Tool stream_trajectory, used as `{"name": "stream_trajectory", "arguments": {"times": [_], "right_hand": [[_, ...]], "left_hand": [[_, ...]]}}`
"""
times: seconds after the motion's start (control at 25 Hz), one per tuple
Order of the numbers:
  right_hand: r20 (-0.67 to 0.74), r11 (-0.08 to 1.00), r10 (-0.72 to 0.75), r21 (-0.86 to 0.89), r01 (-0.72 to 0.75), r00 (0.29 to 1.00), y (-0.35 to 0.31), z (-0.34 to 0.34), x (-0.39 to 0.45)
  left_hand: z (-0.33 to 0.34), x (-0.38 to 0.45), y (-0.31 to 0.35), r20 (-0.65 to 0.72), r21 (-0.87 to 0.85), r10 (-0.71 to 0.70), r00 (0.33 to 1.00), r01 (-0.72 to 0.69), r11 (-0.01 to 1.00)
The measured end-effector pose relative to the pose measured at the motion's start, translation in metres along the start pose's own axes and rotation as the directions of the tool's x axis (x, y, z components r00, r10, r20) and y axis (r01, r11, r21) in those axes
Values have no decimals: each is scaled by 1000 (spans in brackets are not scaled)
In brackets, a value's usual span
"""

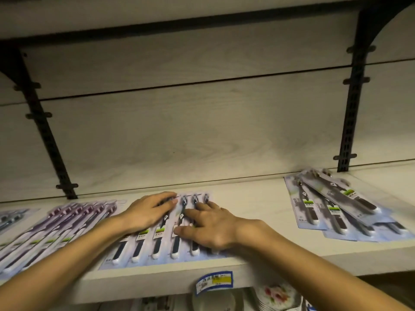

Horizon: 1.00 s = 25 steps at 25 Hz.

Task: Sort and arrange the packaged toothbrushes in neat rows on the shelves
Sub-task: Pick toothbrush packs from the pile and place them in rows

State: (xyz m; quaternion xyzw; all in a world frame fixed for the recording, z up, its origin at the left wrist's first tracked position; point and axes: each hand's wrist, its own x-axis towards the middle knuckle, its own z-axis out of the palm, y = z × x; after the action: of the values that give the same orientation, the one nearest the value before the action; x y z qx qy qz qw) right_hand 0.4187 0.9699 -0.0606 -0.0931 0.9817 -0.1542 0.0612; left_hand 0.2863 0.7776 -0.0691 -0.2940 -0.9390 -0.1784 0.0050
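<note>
A row of dark-handled toothbrush packs (157,250) on pale blue cards lies across the middle of the shelf (258,198). My left hand (148,212) rests flat on the left packs of that row, fingers spread. My right hand (208,225) presses flat on the right packs, fingers apart. Neither hand grips anything. To the left lies a row of purple toothbrush packs (62,225). A loose, untidy pile of dark toothbrush packs (336,207) sits at the right of the shelf.
Another pack (9,218) shows at the far left edge. Black bracket rails (352,108) run up the back wall. A price label (214,282) is stuck on the shelf's front edge. Floral dishes (276,295) stand on the shelf below.
</note>
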Motion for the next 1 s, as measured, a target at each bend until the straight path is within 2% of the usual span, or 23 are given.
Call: {"name": "stream_trajectory", "arguments": {"times": [0.08,0.16,0.24,0.32,0.52,0.72,0.88,1.0], "right_hand": [[-51,1000,-24,5,24,998,8,-9,-4],[-162,1000,-23,16,26,987,25,-23,-8],[-250,1000,15,4,-15,968,54,-39,-16],[-278,997,63,-23,-72,959,86,-53,-28],[-350,964,160,-145,-222,923,154,-74,-57],[-394,937,215,-175,-303,893,213,-97,-77],[-378,939,302,-39,-341,875,253,-116,-84],[-376,939,341,93,-331,862,272,-116,-85]], "left_hand": [[-1,6,11,-34,67,0,999,2,998],[-3,13,33,-75,168,44,996,-30,985],[-2,24,63,-95,75,98,991,-91,993],[6,36,95,-72,75,133,989,-127,989],[39,67,163,-2,214,221,975,-215,953],[65,94,226,5,155,259,966,-256,954],[83,113,262,32,115,278,960,-280,953],[96,129,278,33,11,250,968,-251,968]]}}
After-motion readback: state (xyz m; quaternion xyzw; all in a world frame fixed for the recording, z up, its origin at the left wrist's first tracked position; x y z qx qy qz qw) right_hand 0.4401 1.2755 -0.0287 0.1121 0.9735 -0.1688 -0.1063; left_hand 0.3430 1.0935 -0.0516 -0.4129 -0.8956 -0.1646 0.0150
